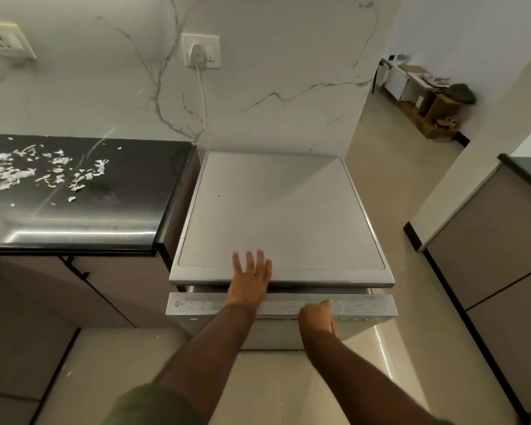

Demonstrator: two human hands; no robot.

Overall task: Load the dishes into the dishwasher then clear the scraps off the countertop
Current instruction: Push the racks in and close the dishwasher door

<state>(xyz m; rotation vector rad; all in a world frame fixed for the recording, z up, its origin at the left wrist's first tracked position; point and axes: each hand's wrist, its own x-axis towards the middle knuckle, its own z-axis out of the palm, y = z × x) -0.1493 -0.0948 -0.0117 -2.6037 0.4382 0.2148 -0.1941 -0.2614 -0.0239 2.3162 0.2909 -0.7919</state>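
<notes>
A silver dishwasher (pixel 276 210) stands against the marble wall, seen from above. Its door (pixel 196 304) is ajar, with a dark gap under the top lid. My left hand (pixel 252 277) lies flat with straight fingers on the front edge of the lid. My right hand (pixel 318 320) is at the door's top control strip, thumb on the strip and fingers curled under the door's front edge. White scraps (pixel 52 171) lie scattered on the black countertop (pixel 105 216) to the left. No dishes are in view.
A plug and white cord (pixel 200 87) hang from a wall socket behind the dishwasher. Brown cabinets (pixel 43 289) sit under the counter. Another counter and cabinet (pixel 497 240) stand on the right. Beige floor tiles run past to a far room with boxes (pixel 436 111).
</notes>
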